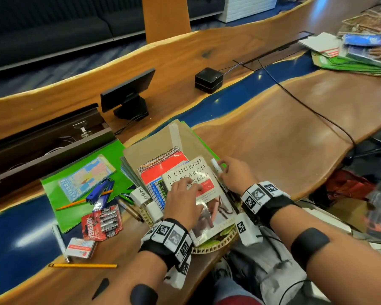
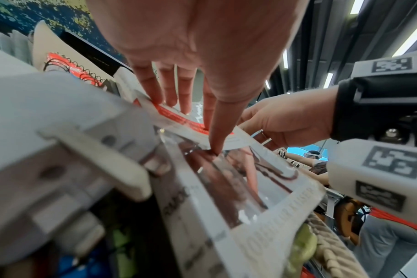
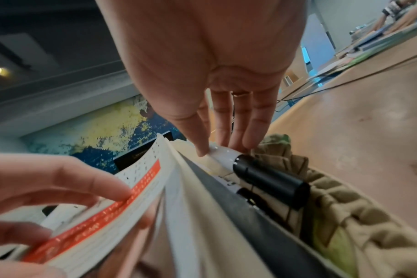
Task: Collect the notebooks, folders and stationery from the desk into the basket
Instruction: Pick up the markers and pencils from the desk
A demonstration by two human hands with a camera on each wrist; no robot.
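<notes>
our right hand (image 1: 234, 173) pinches a white marker with a black cap (image 3: 255, 170) into the woven straw basket (image 1: 216, 245), flat left hand (image 1: 184, 200) pressing the white paperback book (image 1: 198, 190); next we'd release it.

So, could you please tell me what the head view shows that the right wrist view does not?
Only the head view shows the battery pack, the pencils and the green folder on the desk. Only the right wrist view shows the marker's black cap beside the woven basket. Both show the left hand pressing on the book and the right hand holding the white marker.
</notes>
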